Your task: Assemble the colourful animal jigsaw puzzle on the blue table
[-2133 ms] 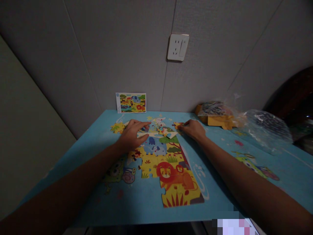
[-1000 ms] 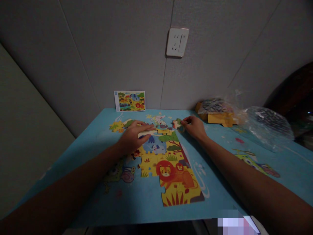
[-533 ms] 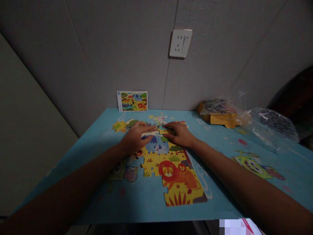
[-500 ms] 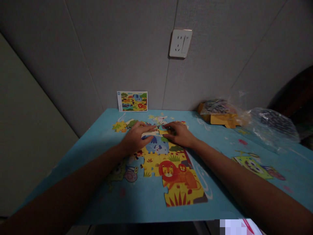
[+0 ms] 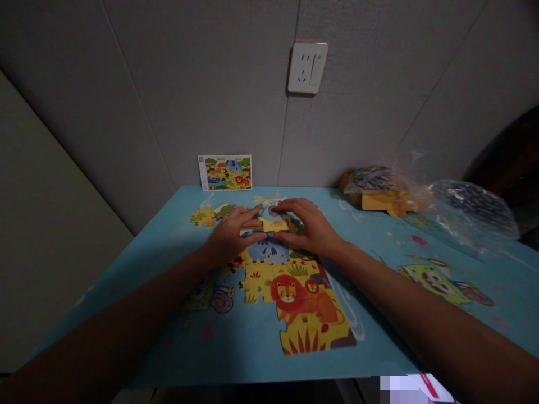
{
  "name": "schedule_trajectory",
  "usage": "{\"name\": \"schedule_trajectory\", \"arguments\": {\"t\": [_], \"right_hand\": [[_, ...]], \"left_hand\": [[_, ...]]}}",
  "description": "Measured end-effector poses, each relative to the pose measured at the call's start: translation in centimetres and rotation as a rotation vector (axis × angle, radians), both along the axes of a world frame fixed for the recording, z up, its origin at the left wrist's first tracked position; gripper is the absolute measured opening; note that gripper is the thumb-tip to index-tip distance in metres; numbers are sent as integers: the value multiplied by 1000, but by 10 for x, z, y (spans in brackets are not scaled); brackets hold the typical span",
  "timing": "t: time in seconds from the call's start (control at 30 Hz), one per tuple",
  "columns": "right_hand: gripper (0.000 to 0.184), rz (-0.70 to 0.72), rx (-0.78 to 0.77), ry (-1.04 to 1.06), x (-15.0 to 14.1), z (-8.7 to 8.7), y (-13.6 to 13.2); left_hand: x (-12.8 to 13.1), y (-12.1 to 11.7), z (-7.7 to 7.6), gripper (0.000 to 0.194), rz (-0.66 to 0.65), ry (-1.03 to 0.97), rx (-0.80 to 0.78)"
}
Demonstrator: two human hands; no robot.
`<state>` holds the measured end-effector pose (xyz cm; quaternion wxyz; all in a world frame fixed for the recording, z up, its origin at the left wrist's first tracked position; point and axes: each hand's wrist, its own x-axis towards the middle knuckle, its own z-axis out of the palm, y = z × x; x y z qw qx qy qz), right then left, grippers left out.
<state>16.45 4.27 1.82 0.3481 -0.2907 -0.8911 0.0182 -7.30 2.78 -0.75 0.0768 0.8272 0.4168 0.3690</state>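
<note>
A partly built animal jigsaw (image 5: 295,292), with a lion and blue elephants, lies on the blue table (image 5: 370,269). My left hand (image 5: 229,235) and my right hand (image 5: 309,227) meet at the puzzle's far edge. Between their fingertips sits a yellow puzzle piece (image 5: 275,225); thumb and fingers of both hands curl around its ends, pinching it at the top of the assembled part. Loose pieces (image 5: 210,214) lie to the left of my left hand. The puzzle's far rows are hidden under my hands.
A reference picture card (image 5: 225,172) leans against the grey wall, below a white wall socket (image 5: 306,67). A yellow box in clear plastic (image 5: 377,191) and a crumpled plastic bag (image 5: 471,216) lie at the back right. The table's near edge runs along the bottom.
My right hand came in from the right with a piece and joined my left hand at the puzzle's far edge. Both hands now curl around the yellow piece.
</note>
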Motion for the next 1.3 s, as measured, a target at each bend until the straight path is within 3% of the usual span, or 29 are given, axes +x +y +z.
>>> {"name": "schedule_trajectory", "arguments": {"t": [0.23,0.53,0.93,1.13,1.2,1.3], "right_hand": [[63,-63,-8,-13,2,-2,-1],[63,-52,-11,-36,2,-1,-3],[72,16,-38,-95,2,-3,-3],[50,7,-14,-73,-1,2,-3],[41,-56,15,-30,3,3,2],[37,-288,20,42,15,-1,16]], "left_hand": [[0,-1,4,54,15,-29,23],[0,-2,7,43,-11,-26,21],[4,-7,6,50,26,31,188],[3,-5,5,48,50,13,170],[3,-4,4,53,64,11,154],[2,-4,3,61,97,11,130]]}}
